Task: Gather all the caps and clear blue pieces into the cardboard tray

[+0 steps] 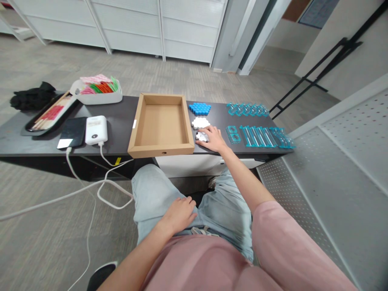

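Observation:
My right hand (pixel 213 138) reaches onto the dark table (pixel 118 121) and rests on a small cluster of white hexagon pieces (pixel 201 137) beside the right wall of an empty cardboard tray (pixel 161 150). Just beyond lie a white hexagon cluster (pixel 200 122) and a blue hexagon cluster (pixel 199 108). My left hand (pixel 180 214) lies flat on my left thigh, fingers relaxed, holding nothing.
Clear blue acrylic parts (pixel 263 136) lie in rows at the table's right end, more behind them (pixel 247 109). A white power bank (pixel 96 129) and phone (pixel 72 132) with cables, a white bin of coloured packets (pixel 98 89), a black tray (pixel 48 115) and a black cloth (pixel 32 97) sit left.

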Action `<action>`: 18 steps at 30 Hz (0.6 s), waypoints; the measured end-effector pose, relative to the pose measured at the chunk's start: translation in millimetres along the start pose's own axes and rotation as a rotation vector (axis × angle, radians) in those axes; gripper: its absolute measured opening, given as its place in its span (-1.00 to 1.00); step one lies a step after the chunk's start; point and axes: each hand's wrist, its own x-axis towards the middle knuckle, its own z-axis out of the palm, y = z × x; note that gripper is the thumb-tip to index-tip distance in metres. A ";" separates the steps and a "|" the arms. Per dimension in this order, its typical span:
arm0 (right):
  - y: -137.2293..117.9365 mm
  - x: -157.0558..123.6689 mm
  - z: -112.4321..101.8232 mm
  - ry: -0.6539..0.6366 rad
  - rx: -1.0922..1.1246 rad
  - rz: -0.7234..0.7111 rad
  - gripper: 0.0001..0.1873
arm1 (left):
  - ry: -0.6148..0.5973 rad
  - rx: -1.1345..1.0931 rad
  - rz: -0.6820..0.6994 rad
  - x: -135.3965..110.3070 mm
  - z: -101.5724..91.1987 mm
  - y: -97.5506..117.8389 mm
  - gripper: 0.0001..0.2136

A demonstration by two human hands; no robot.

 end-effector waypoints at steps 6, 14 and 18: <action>2.1 6.1 1.2 -0.049 0.033 -0.095 -0.39 | -0.036 0.017 -0.016 -1.5 -5.8 1.1 -0.64; 5.1 9.9 6.7 -0.010 0.062 -0.131 -0.54 | -0.061 0.023 -0.036 -0.7 -6.0 0.6 -0.64; 7.4 9.1 9.2 0.020 0.074 -0.123 -0.63 | -0.065 0.026 -0.041 0.0 -5.0 -0.2 -0.63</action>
